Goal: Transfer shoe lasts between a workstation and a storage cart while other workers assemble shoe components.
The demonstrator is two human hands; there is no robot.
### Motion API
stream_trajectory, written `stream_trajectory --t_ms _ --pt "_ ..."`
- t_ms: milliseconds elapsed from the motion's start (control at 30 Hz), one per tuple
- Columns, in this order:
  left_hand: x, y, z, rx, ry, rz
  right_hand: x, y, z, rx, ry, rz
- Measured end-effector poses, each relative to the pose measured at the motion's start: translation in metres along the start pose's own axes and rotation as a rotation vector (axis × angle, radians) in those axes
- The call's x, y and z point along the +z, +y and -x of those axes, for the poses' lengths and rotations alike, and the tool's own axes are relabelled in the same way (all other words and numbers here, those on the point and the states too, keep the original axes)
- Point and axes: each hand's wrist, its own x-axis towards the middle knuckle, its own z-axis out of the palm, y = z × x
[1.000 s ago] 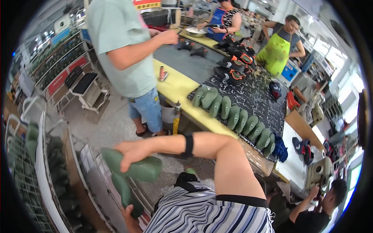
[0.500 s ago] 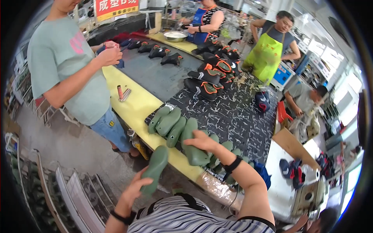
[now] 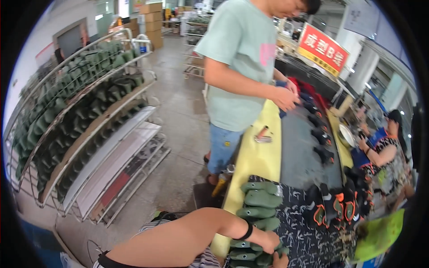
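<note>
Green shoe lasts (image 3: 260,198) lie in a row along the near part of the worktable, on a black cloth with white marks. My left hand (image 3: 270,242), with a black band on its wrist, reaches across to the lower end of this row. Its fingers are curled down on a green shoe last (image 3: 255,246). Right beside it, at the lower edge, my right hand (image 3: 280,260) is partly in view, thumb and fingers closed around the end of another last. The undersides of both grips are hidden.
A person in a light green shirt (image 3: 237,80) stands at the table's left side, handling dark blue material. Black and orange shoe uppers (image 3: 337,207) lie on the cloth. Left is a rack (image 3: 89,134) loaded with green lasts. A red tool (image 3: 262,132) rests on the yellow edge.
The view has swung left, bringing the rack into sight. My left hand, which held a last off the table's near edge, is now down at the row beside my right hand.
</note>
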Motion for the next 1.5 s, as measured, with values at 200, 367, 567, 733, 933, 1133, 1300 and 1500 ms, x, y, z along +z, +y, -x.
stream_trajectory --t_ms 200,367,567,733,933,1133,1300,1500 --pt "-0.035 -0.004 0.057 0.166 -0.21 0.124 0.002 0.016 -0.006 -0.138 0.024 0.114" --pt "0.0 -0.088 0.156 0.274 0.203 0.309 -0.022 -0.081 -0.008 -0.235 0.158 0.377" --pt "-0.028 -0.166 0.36 -0.357 0.391 0.648 0.018 -0.299 -0.017 -0.729 -0.326 0.136" --pt "-0.078 -0.145 0.514 -0.461 0.717 0.716 0.104 -0.485 -0.004 -1.077 -0.675 -0.053" --pt "-0.203 -0.03 0.688 -0.46 0.754 0.263 0.209 -0.749 0.021 -1.589 -0.693 0.004" --pt "-0.264 0.054 0.789 -0.67 0.781 0.054 0.337 -0.941 0.039 -1.756 -0.336 0.198" --pt "-0.328 -0.013 0.832 -0.868 0.809 -0.14 0.395 -1.008 0.055 -1.724 -0.324 0.63" --pt "-0.408 -0.179 0.863 -0.827 0.858 -0.369 0.411 -1.0 0.073 -1.642 -0.148 0.762"
